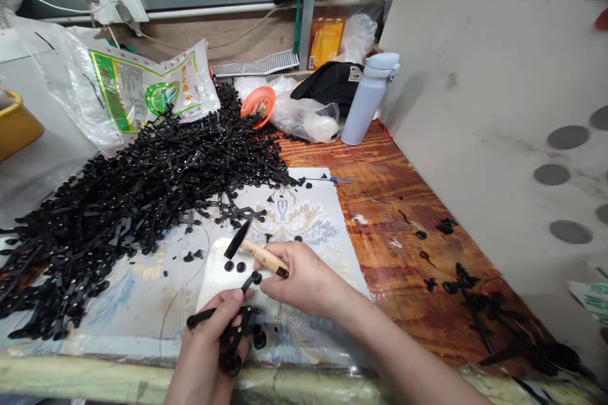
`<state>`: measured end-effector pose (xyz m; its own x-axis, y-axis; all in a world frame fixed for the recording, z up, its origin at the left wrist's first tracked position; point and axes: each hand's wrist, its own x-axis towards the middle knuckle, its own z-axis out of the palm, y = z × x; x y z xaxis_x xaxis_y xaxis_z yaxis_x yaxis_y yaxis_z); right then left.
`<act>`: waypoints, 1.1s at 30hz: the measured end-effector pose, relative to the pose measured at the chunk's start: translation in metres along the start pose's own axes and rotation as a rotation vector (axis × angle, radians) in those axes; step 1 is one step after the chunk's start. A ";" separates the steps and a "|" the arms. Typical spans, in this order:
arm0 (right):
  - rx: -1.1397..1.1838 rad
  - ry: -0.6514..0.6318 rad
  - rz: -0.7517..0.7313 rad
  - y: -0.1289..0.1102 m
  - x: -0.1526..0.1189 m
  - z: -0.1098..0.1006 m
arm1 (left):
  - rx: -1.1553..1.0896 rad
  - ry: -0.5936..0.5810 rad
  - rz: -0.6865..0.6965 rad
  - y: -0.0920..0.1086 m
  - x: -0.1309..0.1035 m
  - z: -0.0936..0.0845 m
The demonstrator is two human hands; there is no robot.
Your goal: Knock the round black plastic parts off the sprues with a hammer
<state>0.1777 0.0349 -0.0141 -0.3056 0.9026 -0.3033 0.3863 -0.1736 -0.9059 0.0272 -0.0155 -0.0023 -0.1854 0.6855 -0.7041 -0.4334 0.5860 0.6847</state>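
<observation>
My left hand (209, 345) grips a black plastic sprue (237, 329) of small round parts near the table's front edge. My right hand (304, 278) holds a small knife (254, 250) with a pale wooden handle and a black blade; the blade points up and left, away from the sprue. Its fingertips also pinch one round end of the sprue. Two loose black round pieces (235, 266) lie on the clear sheet just beyond my hands. A large heap of black sprues (142, 190) covers the left and middle of the table.
A pale blue bottle (368, 98), a black bag (332, 82), clear plastic bags (304, 117) and an orange ring (259, 104) stand at the back. A printed sack (142, 88) lies behind the heap. A grey board (498, 139) walls the right side. Black scraps (475, 304) litter the wooden tabletop (394, 202).
</observation>
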 end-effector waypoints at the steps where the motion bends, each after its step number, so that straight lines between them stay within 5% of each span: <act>1: -0.016 0.008 -0.001 0.002 0.001 0.004 | 0.004 -0.001 0.000 0.001 0.000 0.000; 33: -0.108 0.068 0.022 0.015 0.008 0.016 | -0.110 0.004 -0.039 -0.007 0.009 -0.009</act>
<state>0.1671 0.0332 -0.0347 -0.2382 0.9242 -0.2984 0.4849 -0.1530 -0.8611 0.0202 -0.0172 -0.0151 -0.1702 0.6611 -0.7307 -0.5349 0.5608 0.6320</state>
